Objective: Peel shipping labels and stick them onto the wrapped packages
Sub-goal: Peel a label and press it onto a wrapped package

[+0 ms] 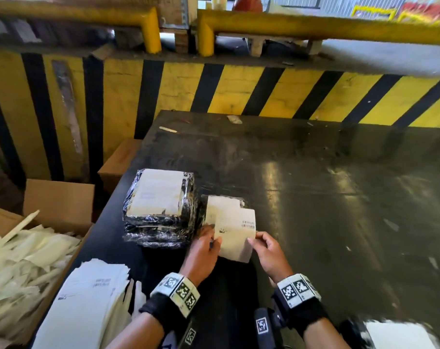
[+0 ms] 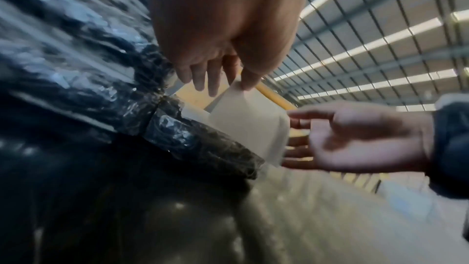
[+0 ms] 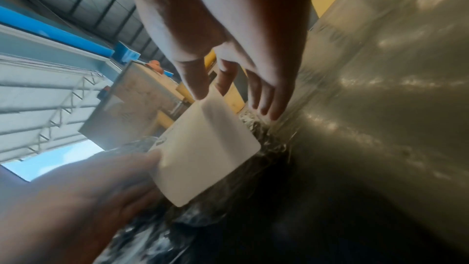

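Note:
A white shipping label [image 1: 236, 235] hangs between both hands just above a flat package in black wrap [image 1: 222, 210] that carries a label on top. My left hand [image 1: 206, 245] pinches the label's left edge, and my right hand [image 1: 261, 248] pinches its right edge. In the left wrist view the thumb and forefinger of the left hand [image 2: 243, 81] nip the label [image 2: 251, 125] at its corner. In the right wrist view the right hand [image 3: 210, 87] grips the label [image 3: 205, 152]. A stack of wrapped, labelled packages [image 1: 161, 207] stands to the left.
A pile of unpeeled label sheets [image 1: 88, 303] lies at the front left of the dark table [image 1: 327, 197]. A cardboard box [image 1: 60, 202] full of peeled backing strips stands left of the table. A yellow-and-black striped wall [image 1: 239, 89] rises behind.

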Demonstrator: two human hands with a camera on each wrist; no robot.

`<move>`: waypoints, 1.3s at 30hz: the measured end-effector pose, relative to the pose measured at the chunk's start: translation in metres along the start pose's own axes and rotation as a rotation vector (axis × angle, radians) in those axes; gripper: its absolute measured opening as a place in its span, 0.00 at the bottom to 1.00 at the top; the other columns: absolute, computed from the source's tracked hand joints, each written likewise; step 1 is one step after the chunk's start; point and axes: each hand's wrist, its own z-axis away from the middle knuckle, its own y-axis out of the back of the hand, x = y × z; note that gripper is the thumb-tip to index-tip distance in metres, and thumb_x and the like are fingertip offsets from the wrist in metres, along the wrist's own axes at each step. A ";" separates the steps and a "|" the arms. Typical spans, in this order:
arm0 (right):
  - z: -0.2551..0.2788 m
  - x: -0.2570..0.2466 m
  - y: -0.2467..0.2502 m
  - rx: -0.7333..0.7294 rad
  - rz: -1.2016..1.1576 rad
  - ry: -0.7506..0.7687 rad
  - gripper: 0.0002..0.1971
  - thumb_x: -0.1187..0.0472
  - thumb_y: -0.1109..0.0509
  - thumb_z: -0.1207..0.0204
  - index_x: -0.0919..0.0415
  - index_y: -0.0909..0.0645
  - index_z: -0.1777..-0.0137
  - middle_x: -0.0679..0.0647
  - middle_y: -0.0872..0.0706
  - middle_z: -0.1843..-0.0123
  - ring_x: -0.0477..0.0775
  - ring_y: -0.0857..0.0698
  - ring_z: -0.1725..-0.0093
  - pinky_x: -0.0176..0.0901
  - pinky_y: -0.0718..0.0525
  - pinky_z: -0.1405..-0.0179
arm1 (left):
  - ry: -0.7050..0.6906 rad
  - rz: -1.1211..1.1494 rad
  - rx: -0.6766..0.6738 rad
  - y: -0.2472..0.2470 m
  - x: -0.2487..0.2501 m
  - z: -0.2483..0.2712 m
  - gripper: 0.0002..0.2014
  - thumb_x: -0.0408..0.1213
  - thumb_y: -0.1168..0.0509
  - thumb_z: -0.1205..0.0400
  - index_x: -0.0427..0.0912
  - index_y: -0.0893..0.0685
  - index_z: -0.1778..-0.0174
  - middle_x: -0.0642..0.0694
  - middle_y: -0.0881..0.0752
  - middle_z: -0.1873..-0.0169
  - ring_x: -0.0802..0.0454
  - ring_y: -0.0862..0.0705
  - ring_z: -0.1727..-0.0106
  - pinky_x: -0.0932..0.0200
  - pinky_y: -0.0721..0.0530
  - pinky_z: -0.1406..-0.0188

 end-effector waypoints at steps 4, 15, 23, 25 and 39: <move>-0.025 0.008 0.002 -0.017 0.083 -0.030 0.03 0.64 0.33 0.21 0.61 0.19 0.56 0.55 0.12 0.54 0.53 0.15 0.51 0.41 0.19 0.49 | 0.077 -0.259 -0.026 -0.015 -0.008 -0.018 0.16 0.39 0.50 0.12 0.39 0.28 0.31 0.45 0.33 0.23 0.45 0.40 0.19 0.50 0.43 0.19; 0.029 0.020 0.014 0.019 0.171 -0.003 0.07 0.62 0.33 0.21 0.66 0.18 0.57 0.57 0.11 0.55 0.50 0.15 0.55 0.35 0.20 0.58 | 0.002 -0.232 -0.033 -0.013 0.007 0.038 0.12 0.38 0.45 0.13 0.36 0.24 0.38 0.44 0.23 0.31 0.47 0.24 0.30 0.51 0.25 0.29; 0.074 0.018 0.022 -0.046 0.246 -0.074 0.08 0.59 0.33 0.21 0.63 0.18 0.56 0.50 0.12 0.55 0.46 0.17 0.55 0.33 0.22 0.64 | 0.039 -0.210 -0.113 -0.014 0.006 0.094 0.08 0.43 0.44 0.14 0.44 0.24 0.47 0.50 0.22 0.33 0.50 0.24 0.31 0.46 0.24 0.32; 0.077 0.013 0.021 -0.065 0.281 -0.063 0.08 0.59 0.33 0.21 0.64 0.18 0.55 0.49 0.13 0.57 0.44 0.18 0.57 0.32 0.24 0.64 | 0.071 -0.143 -0.107 -0.010 0.009 0.098 0.07 0.43 0.43 0.14 0.46 0.26 0.57 0.51 0.18 0.40 0.52 0.19 0.40 0.48 0.19 0.39; 0.018 -0.002 -0.020 0.032 0.314 -0.059 0.11 0.58 0.33 0.20 0.60 0.22 0.63 0.50 0.20 0.67 0.45 0.24 0.70 0.34 0.29 0.74 | 0.295 0.084 0.045 0.010 0.009 0.044 0.18 0.41 0.38 0.16 0.42 0.26 0.74 0.52 0.26 0.79 0.58 0.30 0.77 0.68 0.36 0.82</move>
